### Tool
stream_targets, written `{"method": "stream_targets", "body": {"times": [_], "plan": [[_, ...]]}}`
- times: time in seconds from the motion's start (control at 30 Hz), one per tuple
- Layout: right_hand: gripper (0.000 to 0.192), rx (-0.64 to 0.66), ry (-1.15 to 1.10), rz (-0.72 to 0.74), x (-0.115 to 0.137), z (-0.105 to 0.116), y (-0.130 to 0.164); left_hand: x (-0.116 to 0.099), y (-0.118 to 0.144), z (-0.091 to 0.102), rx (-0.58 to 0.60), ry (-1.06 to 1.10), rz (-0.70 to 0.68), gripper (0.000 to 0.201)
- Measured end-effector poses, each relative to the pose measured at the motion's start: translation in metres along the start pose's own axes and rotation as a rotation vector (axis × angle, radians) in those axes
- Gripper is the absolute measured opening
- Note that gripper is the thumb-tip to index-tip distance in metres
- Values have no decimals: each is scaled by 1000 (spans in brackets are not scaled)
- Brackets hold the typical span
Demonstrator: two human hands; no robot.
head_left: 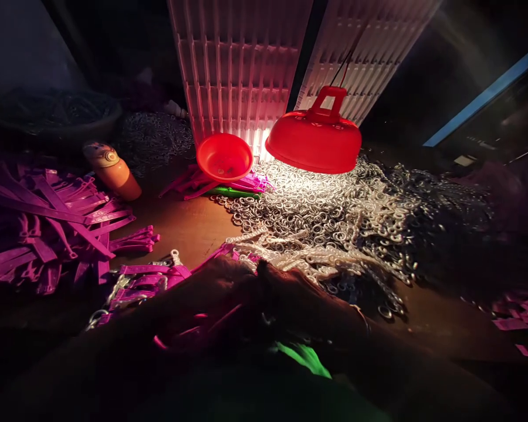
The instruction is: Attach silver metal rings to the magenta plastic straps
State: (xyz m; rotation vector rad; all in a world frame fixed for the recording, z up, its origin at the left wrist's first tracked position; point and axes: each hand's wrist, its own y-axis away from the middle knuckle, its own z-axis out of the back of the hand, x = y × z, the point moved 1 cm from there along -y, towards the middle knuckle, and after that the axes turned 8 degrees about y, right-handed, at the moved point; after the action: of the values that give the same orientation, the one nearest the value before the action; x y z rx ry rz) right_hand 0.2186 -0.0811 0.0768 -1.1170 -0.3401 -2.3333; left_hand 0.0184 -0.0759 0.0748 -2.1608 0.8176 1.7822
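Both my hands are dark shapes low in the middle of the view, and they meet fingertip to fingertip. My left hand [206,293] lies next to purple plastic strips with short chains [145,281]. A purple strip [215,253] sticks out where the hands meet. My right hand [308,299] rests at the near edge of a bundle of white chain strands [286,255]. Behind it spreads a big heap of metal rings [334,205]. Shadow hides the fingers, so I cannot see what either hand grips.
A red lamp [314,138] hangs low over the rings. A red bowl [224,155] sits on coloured strips, in front of white slatted panels [242,64]. An orange bottle [114,170] lies at left beside a pile of purple strips [44,223]. More purple pieces [519,310] lie at right.
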Motion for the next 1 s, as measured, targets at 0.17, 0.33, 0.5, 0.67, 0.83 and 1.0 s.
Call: {"method": "stream_targets", "body": {"times": [0.17,0.33,0.5,0.67,0.83,1.0], "plan": [[23,-21,374,191,-7,4,2,-35,25,32,-212,-634,-128,17],[43,-199,728,219,-9,-2,19,-13,55,58,-491,-974,-48,22],[71,-276,993,295,12,-43,26,24,64,70,-307,-1087,124,34],[47,-176,1189,249,11,-84,9,24,63,54,-370,-885,13,71],[51,-159,1230,297,-8,-80,9,21,66,21,-166,-1059,70,65],[59,-162,1211,300,-15,-63,18,23,82,17,-178,-1080,103,62]]}}
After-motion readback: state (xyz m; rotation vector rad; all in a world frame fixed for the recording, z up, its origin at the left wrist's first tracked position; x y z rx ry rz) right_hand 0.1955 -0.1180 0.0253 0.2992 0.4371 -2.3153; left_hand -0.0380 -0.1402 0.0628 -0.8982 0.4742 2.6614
